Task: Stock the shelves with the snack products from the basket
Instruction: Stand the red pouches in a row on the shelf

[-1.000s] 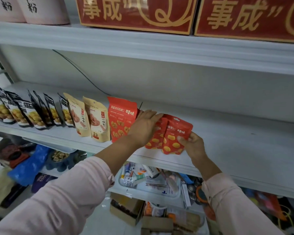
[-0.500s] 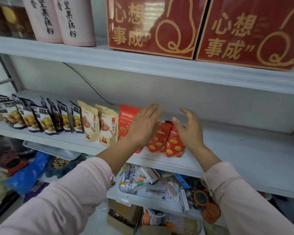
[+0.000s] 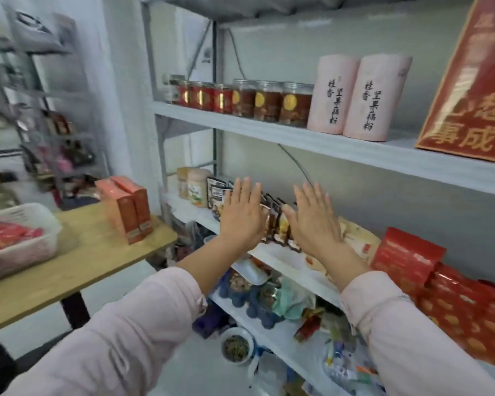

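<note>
Hands, left (image 3: 242, 221) and right (image 3: 315, 221), hover flat-fingered before dark snack pouches (image 3: 277, 221).

Small shop or its stockroom, goods faced up in rows

A white metal shelving unit (image 3: 269, 129) carries repeated retail stock. Its upper board holds a row of clear lidded jars with red-and-gold labels (image 3: 269, 102), two pink cylindrical canisters with black Chinese lettering (image 3: 357, 95) and a red gift box with gold characters (image 3: 469, 110). On the board below, dark printed snack pouches (image 3: 217, 195) and red foil snack pouches (image 3: 406, 258) stand in lines. Left of the unit, a wooden table (image 3: 92, 252) holds a white plastic basket (image 3: 45, 244) of red packets and some orange cartons (image 3: 132, 215).
</note>
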